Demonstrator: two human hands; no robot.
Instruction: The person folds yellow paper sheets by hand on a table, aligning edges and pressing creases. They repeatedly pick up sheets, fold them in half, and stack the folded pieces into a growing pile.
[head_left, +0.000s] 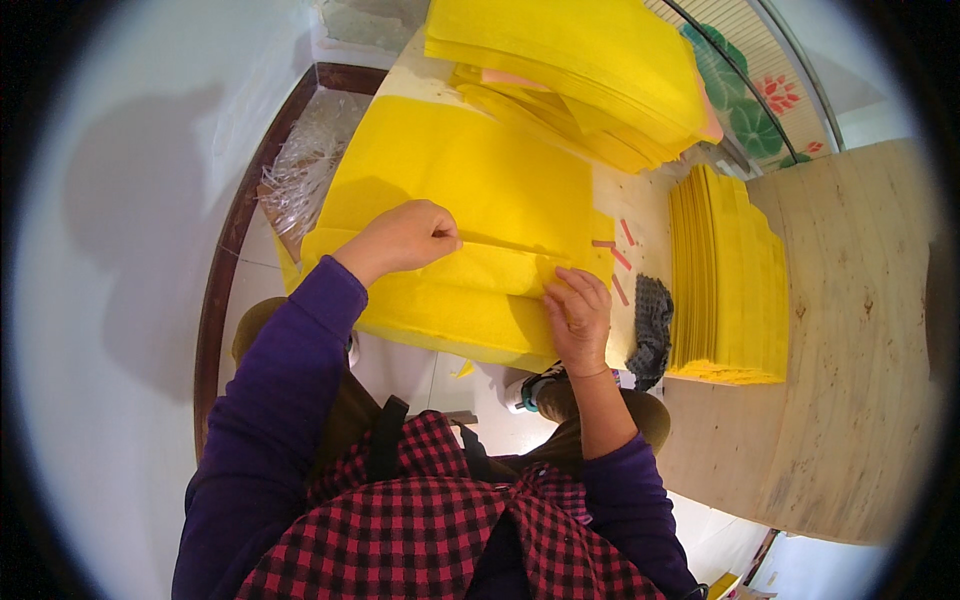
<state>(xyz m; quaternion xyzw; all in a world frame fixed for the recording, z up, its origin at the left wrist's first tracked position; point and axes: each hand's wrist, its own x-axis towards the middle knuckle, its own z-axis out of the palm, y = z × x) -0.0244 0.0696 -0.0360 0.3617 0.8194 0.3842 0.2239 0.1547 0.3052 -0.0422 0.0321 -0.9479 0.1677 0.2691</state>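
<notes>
A yellow felt-like sheet (460, 165) lies flat on a pile on the table, with a band folded along its near side (430, 305). Above the left part of the fold, my left hand (400, 238) is closed, its thumb and fingertips pinched at the sheet's edge; the curled fingers hide much of the grip. My right hand (582, 315) rests at the right end of the fold. Its fingers are spread and slightly bent, touching the yellow material, with the thumb apart from them.
A tall stack of yellow sheets (580, 70) stands at the back, and another folded pile (725, 280) at the right. Small red strips (620, 258) and a dark grey knitted cloth (652, 325) lie right of my hands. Clear plastic strands (310, 165) bunch at the left.
</notes>
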